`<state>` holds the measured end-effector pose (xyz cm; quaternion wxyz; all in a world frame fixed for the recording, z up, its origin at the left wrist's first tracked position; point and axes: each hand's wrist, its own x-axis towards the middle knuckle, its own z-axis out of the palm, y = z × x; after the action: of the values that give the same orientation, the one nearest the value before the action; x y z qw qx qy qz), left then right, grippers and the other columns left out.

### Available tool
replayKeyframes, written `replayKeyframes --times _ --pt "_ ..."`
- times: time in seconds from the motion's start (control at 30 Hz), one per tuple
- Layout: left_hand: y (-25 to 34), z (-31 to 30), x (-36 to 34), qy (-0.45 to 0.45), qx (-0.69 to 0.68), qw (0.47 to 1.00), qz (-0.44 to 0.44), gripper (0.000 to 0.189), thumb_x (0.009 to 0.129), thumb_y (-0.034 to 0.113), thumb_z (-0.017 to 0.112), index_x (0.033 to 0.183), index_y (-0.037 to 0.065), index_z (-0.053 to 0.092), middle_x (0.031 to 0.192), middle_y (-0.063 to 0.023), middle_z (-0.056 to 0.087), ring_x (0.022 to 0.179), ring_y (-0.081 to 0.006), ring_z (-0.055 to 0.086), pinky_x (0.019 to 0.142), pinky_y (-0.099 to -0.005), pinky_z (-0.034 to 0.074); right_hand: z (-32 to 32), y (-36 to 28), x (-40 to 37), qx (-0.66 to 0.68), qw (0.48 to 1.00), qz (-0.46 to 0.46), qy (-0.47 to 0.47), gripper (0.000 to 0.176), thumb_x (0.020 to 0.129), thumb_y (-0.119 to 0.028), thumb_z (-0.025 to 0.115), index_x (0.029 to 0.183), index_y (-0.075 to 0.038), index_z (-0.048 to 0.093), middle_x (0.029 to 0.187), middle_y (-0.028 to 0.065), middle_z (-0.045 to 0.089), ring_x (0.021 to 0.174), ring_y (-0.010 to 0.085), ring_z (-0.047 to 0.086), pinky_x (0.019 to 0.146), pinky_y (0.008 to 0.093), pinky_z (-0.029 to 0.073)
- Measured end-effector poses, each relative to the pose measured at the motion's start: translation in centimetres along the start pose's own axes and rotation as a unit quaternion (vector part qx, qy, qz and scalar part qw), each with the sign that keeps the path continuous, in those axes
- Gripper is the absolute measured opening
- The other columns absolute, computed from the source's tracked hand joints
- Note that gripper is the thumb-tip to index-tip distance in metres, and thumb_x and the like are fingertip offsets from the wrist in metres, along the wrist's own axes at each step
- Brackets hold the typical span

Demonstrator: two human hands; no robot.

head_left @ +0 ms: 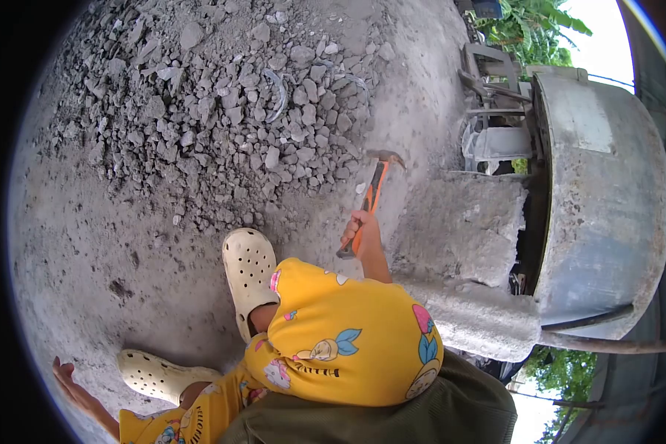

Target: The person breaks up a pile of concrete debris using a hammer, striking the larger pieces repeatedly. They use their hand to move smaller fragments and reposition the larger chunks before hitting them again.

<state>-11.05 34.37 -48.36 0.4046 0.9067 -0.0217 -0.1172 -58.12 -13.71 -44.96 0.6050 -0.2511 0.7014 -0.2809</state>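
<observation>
My right hand (pixel 360 231) is wrapped around the orange and black handle of a claw hammer (pixel 374 185). The hammer's metal head lies away from me, over the grey ground near the right edge of a pile of broken stones (pixel 222 103). At the lower left, my left hand (pixel 79 392) is held out over the dusty ground with its fingers apart and nothing in it. Between the hands are my yellow patterned trousers (pixel 370 333) and two cream clogs, one (pixel 248 270) close to the rubble and the other (pixel 159 374) nearer my left hand.
A large, worn metal vessel (pixel 599 200) stands on the right beside a rough concrete block (pixel 459 222). A thick, pale rounded piece (pixel 481 318) lies by my knee. White plastic chairs (pixel 499 140) and green plants (pixel 533 29) show farther off. A curved strip (pixel 277 96) lies on the stones.
</observation>
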Motion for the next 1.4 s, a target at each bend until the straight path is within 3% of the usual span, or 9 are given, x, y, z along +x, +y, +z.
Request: replayKeyframes --times 0.3,0.43,0.53,0.63,0.8,1.07,1.2,1.27,1.4 --pt "0.4 0.7 0.4 -0.008 0.031 0.999 0.010 0.048 0.092 0.042 0.033 0.111 0.003 0.053 0.085 -0.0069 0.050 0.082 -0.0195 0.047 0.086 -0.0350 0.039 1.1 -21.1 -5.3 0.095 0.886 -0.453 0.008 0.014 0.080 -0.015 0.050 0.071 -0.010 0.040 0.049 0.0015 0.034 0.040 0.0150 0.036 0.042 0.0322 0.035" --pt "1.0 0.9 -0.6 -0.010 0.017 1.000 0.011 0.048 0.092 0.042 0.033 0.111 0.003 0.054 0.087 -0.0073 0.051 0.083 -0.0196 0.048 0.085 -0.0355 0.039 4.2 -20.0 -0.2 0.175 0.829 -0.525 0.085 0.018 0.077 -0.009 0.049 0.066 -0.009 0.036 0.045 0.0007 0.030 0.037 0.0143 0.034 0.038 0.0311 0.034" --pt "1.2 0.7 -1.4 -0.003 0.014 1.000 0.013 0.048 0.092 0.043 0.032 0.111 0.004 0.054 0.088 -0.0080 0.051 0.084 -0.0199 0.048 0.085 -0.0361 0.039 5.0 -8.5 7.3 0.135 0.907 -0.363 0.165 0.010 0.073 -0.010 0.050 0.069 -0.004 0.043 0.047 0.0039 0.037 0.034 0.0158 0.034 0.035 0.0315 0.037" --pt "-1.3 -0.5 0.0 0.003 0.024 1.000 0.020 0.048 0.091 0.043 0.031 0.112 0.005 0.053 0.089 -0.0087 0.051 0.085 -0.0207 0.048 0.086 -0.0367 0.039 5.2 -2.1 6.4 -0.054 0.998 -0.045 0.002 0.020 0.075 -0.018 0.052 0.062 -0.011 0.038 0.047 0.0009 0.035 0.038 0.0165 0.037 0.040 0.0355 0.036" --pt "-3.7 -2.4 0.7 0.022 0.021 1.000 0.004 0.049 0.091 0.043 0.030 0.114 0.006 0.052 0.090 -0.0087 0.050 0.087 -0.0215 0.048 0.088 -0.0378 0.037 4.7 -7.8 0.1 -0.018 0.993 -0.103 -0.062 0.020 0.076 -0.020 0.053 0.063 -0.012 0.039 0.049 0.0004 0.036 0.040 0.0161 0.037 0.044 0.0341 0.036" --pt "-0.9 0.3 -0.4 0.005 0.032 0.999 -0.016 0.048 0.091 0.042 0.031 0.115 0.005 0.052 0.091 -0.0084 0.051 0.088 -0.0216 0.048 0.089 -0.0379 0.037 0.6 -21.4 -5.1 0.087 0.869 -0.486 0.037 0.013 0.077 -0.012 0.050 0.071 -0.008 0.040 0.049 0.0013 0.035 0.040 0.0143 0.036 0.043 0.0322 0.038" --pt "-2.0 -0.3 0.2 -0.004 0.038 0.999 -0.005 0.048 0.091 0.042 0.031 0.115 0.005 0.051 0.091 -0.0083 0.051 0.088 -0.0216 0.048 0.090 -0.0379 0.037 -0.7 -13.0 1.0 0.157 0.887 -0.417 0.121 0.015 0.076 -0.009 0.049 0.065 -0.008 0.039 0.046 0.0012 0.035 0.036 0.0148 0.036 0.038 0.0325 0.037" --pt "-2.8 -0.9 0.8 -0.011 0.044 0.999 0.005 0.049 0.091 0.042 0.031 0.115 0.005 0.051 0.091 -0.0083 0.051 0.089 -0.0216 0.048 0.090 -0.0379 0.037 -0.4 -5.8 3.4 0.046 0.952 -0.247 0.173 0.020 0.074 -0.014 0.051 0.061 -0.010 0.037 0.046 0.0017 0.035 0.037 0.0180 0.038 0.039 0.0349 0.039" --pt "-3.3 -1.7 0.8 0.001 0.047 0.999 -0.020 0.049 0.090 0.043 0.031 0.114 0.006 0.052 0.091 -0.0081 0.052 0.088 -0.0215 0.050 0.091 -0.0387 0.037 0.1 -0.3 3.4 -0.018 0.999 -0.022 0.028 0.019 0.076 -0.018 0.051 0.063 -0.011 0.040 0.047 0.0020 0.038 0.038 0.0179 0.040 0.040 0.0364 0.039"
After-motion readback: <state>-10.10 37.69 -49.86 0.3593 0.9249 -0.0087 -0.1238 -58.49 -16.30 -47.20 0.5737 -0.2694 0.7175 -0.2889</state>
